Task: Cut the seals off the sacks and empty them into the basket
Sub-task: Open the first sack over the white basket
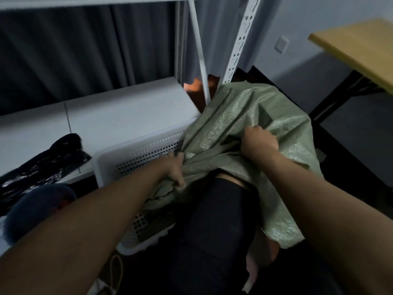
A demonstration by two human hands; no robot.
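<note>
Your left hand (175,170) is closed on a bunched fold of the green woven sack (244,128), at the near rim of the white perforated basket (136,154). Your right hand (258,141) is curled tight on a gather of the same cloth, higher up and to the right. The sack drapes over the basket's right end and hangs down across your dark-clothed leg (217,209); its mouth is hidden, so you cannot confirm from here whether contents remain.

The step in hand appears to be emptying. Keep both grips firm, raise the right-hand gather above the left so that any load slides toward the basket, and hold the lower edge inside the rim, not outside it.

Observe the edges. The basket's near wall lies just below your left wrist; beyond it, a white shelf board (119,116) and a slotted upright (240,41) stand close behind the sack. Open room lies to the right, toward the dark floor, short of the wooden table (361,50). Dark garments (42,165) lie on the shelf at left.
</note>
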